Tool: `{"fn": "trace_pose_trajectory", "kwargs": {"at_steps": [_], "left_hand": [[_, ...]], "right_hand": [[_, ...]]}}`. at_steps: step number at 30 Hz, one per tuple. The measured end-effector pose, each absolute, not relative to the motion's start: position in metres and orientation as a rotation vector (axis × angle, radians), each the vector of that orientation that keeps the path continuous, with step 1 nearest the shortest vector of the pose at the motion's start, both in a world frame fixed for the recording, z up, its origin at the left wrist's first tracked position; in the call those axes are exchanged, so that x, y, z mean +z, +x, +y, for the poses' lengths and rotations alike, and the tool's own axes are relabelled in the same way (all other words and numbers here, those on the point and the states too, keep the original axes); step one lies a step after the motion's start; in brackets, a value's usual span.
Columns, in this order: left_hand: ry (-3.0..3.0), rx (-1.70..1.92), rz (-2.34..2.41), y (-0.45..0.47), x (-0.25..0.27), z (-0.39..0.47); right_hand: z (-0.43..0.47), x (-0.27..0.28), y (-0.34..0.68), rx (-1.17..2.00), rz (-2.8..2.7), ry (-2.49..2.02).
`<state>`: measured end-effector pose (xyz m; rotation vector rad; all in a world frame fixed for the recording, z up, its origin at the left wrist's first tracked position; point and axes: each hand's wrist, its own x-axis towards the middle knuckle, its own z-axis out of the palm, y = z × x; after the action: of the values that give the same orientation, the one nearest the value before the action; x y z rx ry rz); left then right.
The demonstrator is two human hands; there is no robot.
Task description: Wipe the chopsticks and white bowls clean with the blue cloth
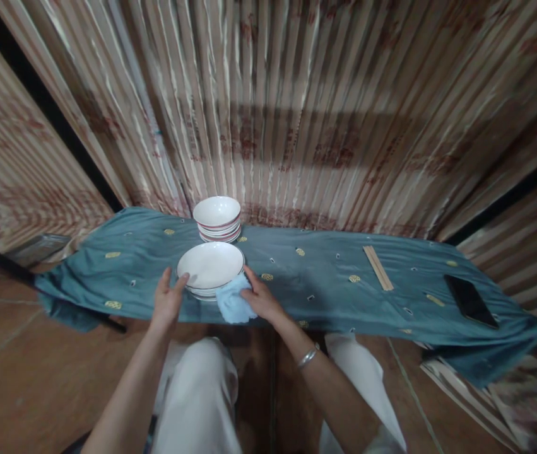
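A stack of white plates (210, 265) with thin dark rims lies on the cloth-covered table in front of me. My right hand (261, 297) is closed on a light blue cloth (235, 299), which hangs over the near right edge of the plates. On the left side of the stack is my left hand (168, 296), its thumb and fingers apart and the thumb tip by the top plate's rim. Whether that thumb touches the rim I cannot tell. Right behind the plates stands a stack of white bowls (217, 214) with red rims.
A teal patterned tablecloth (315, 277) covers the long narrow table. Several wooden chopsticks (378, 268) lie right of centre, and a black phone (469, 301) is near the right end. A pleated curtain (277, 113) hangs close behind, with dark frame bars at both sides.
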<state>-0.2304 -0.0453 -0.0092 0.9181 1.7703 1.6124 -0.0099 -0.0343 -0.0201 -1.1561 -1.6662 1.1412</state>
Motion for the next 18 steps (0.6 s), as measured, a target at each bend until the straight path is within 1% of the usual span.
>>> {"fn": "trace_pose_trajectory", "kwargs": {"at_steps": [8, 18], "left_hand": [[0.915, 1.671, 1.649, -0.22, -0.019, -0.037], [0.944, 1.77, 1.617, -0.212, -0.009, -0.04]], "right_hand": [[-0.043, -0.013, -0.016, 0.988, -1.834, -1.336], [-0.045, -0.015, -0.023, 1.034, -1.799, -1.337]]}}
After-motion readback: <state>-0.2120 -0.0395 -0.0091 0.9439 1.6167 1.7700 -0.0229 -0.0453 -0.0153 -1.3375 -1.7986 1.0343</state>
